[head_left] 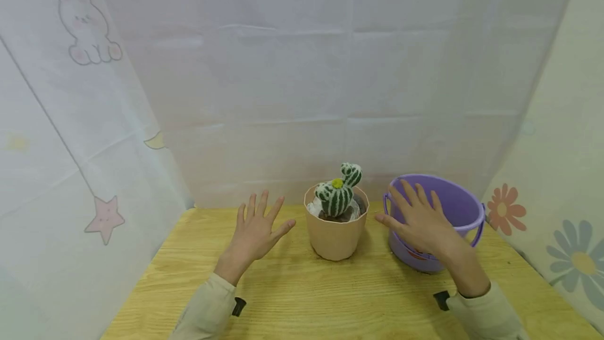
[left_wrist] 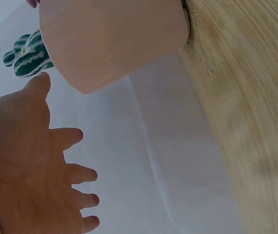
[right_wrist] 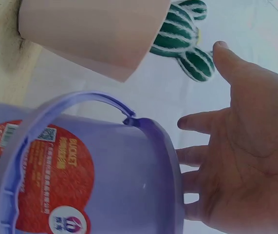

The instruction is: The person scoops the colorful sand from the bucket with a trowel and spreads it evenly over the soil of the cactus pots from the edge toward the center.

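Observation:
A peach pot (head_left: 336, 240) stands on the wooden table, holding a green-and-white striped cactus (head_left: 337, 201) with a yellow flower on top. To its right is a purple bucket (head_left: 410, 258), its handle hanging down at the front; a red label (right_wrist: 56, 170) shows on its side in the right wrist view. My left hand (head_left: 254, 235) hovers left of the pot, palm down with fingers spread, holding nothing. Spread in the same way, my right hand (head_left: 422, 224) is over the near side of the bucket and overlaps its rim in the head view.
The wooden table (head_left: 302, 298) reaches back to a pale hanging sheet (head_left: 273, 88). Printed sheets flank both sides, with a star (head_left: 106, 219) on the left and flowers (head_left: 506, 209) on the right. The bucket stands near the table's right side.

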The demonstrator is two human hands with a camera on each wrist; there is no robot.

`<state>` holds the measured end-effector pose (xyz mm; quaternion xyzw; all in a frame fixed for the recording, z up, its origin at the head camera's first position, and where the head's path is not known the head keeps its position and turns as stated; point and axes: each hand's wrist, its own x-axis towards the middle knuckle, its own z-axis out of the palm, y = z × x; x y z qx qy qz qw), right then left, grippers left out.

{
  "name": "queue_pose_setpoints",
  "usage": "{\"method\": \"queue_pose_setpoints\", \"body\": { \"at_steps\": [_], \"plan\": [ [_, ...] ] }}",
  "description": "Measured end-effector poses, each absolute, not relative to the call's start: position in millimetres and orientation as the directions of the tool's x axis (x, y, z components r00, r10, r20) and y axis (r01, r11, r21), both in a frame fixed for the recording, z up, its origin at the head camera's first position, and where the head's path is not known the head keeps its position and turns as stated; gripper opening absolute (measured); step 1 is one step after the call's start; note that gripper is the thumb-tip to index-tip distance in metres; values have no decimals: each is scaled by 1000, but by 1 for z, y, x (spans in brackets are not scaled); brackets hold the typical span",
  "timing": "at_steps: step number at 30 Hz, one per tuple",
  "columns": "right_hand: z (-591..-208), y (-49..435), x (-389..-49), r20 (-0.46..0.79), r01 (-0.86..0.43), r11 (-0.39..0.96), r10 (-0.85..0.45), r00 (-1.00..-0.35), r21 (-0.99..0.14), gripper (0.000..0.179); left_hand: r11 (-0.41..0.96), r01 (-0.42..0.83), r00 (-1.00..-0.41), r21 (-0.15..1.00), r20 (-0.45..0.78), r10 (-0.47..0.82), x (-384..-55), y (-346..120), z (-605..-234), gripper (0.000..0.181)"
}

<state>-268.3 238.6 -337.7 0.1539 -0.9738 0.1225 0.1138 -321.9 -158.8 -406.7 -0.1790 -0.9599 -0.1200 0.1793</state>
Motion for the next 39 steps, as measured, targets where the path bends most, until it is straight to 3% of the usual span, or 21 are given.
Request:
{"method": "queue_pose_setpoints", "body": {
  "at_steps": [5, 9, 18, 24, 29, 39],
  "plan": [
    [-328, 244, -265, 283, -338, 920, -276, -919, -200, 90, 911, 386, -867, 147, 396, 303, -321, -157, -404, 81],
    [-318, 253, -263, 350, -357, 912, -273, -896, -201, 84, 901, 413, -830, 130, 460, 315, -319, -154, -397, 77],
    [-304, 275, -257, 518, -408, 883, -243, -820, -232, 65, 827, 557, -619, 71, 699, 357, -309, -143, -380, 52],
    [-296, 289, -250, 455, -391, 873, -233, -860, -293, 63, 775, 628, -552, 67, 741, 383, -300, -131, -373, 47],
    [-295, 304, -254, 426, -349, 895, -211, -880, -279, 64, 730, 679, -503, 78, 774, 385, -295, -119, -371, 42],
    [-305, 325, -269, 334, -324, 900, -222, -916, -291, 68, 696, 717, -467, 42, 770, 434, -290, -94, -380, 40]
  ]
}}
